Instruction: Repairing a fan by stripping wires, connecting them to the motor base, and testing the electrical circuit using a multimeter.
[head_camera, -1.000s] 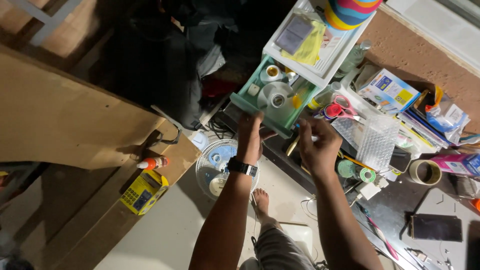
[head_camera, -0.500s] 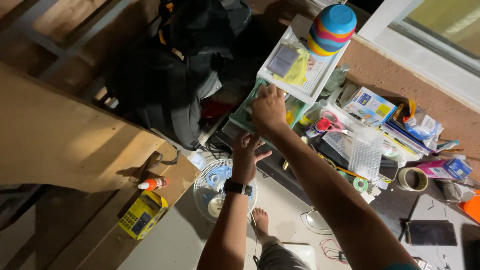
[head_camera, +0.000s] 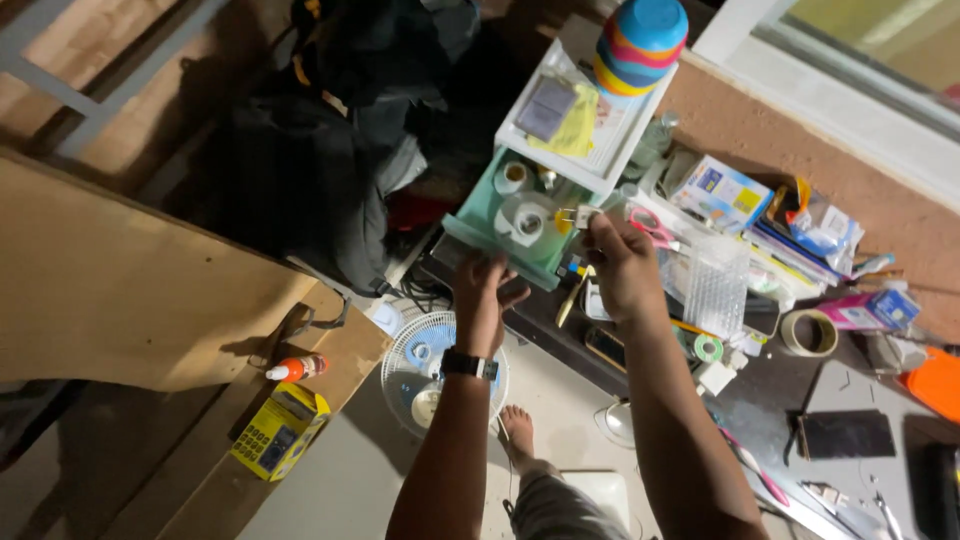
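A green drawer (head_camera: 462, 232) stands pulled out of a white drawer unit (head_camera: 600, 178) and holds white tape rolls (head_camera: 527, 222). My left hand (head_camera: 487, 298), with a black watch on the wrist, grips the drawer's front edge from below. My right hand (head_camera: 622, 265) is just right of the drawer. It pinches a small silvery object (head_camera: 578, 215) over the drawer's right side. A yellow sheet (head_camera: 575, 130) lies on top of the unit, and a stack of striped bowls (head_camera: 640, 42) stands behind it.
A cluttered dark bench (head_camera: 770, 400) carries pink scissors (head_camera: 652, 228), a clear plastic box (head_camera: 715, 285), a tape roll (head_camera: 808, 332) and cartons. Below are a small fan (head_camera: 420, 350), my bare foot (head_camera: 520, 428), an orange-capped bottle (head_camera: 295, 369), a yellow box (head_camera: 280, 430), a wooden board (head_camera: 120, 290) and black bags (head_camera: 300, 170).
My right hand has come back out of the drawer to its right side, now pinching the silvery object. My left hand rose from below to the drawer's front edge.
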